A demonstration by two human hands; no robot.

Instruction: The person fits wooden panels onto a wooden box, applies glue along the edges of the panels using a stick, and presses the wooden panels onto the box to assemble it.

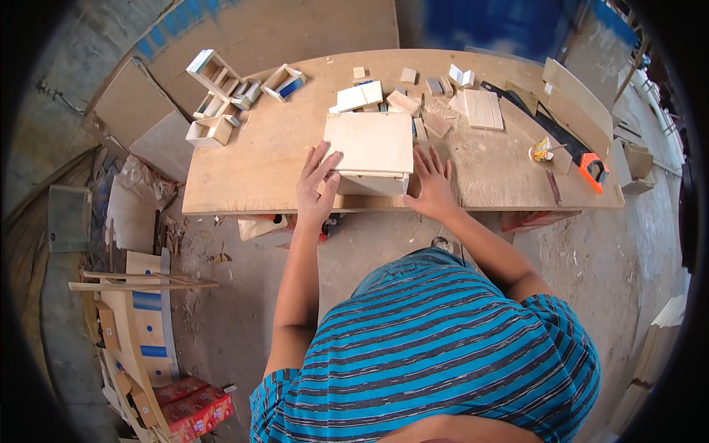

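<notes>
A light wooden box (369, 142) with a flat square top stands at the near edge of the plywood table. Against its left side rests my left hand (318, 181), fingers spread, with the fingertips on the top's edge. My right hand (433, 184) is at the box's right side, thumb and fingers apart, near its front corner. Neither hand is wrapped round the box. Just behind the box lie thin wooden pieces (360, 96) and small blocks. The underside of the box is hidden.
Small open wooden boxes (210, 131) stand at the table's left. A square panel (484, 109), a small container (541, 150) and a saw with an orange handle (593, 172) lie at the right. Red cartons (193, 410) sit on the floor, lower left.
</notes>
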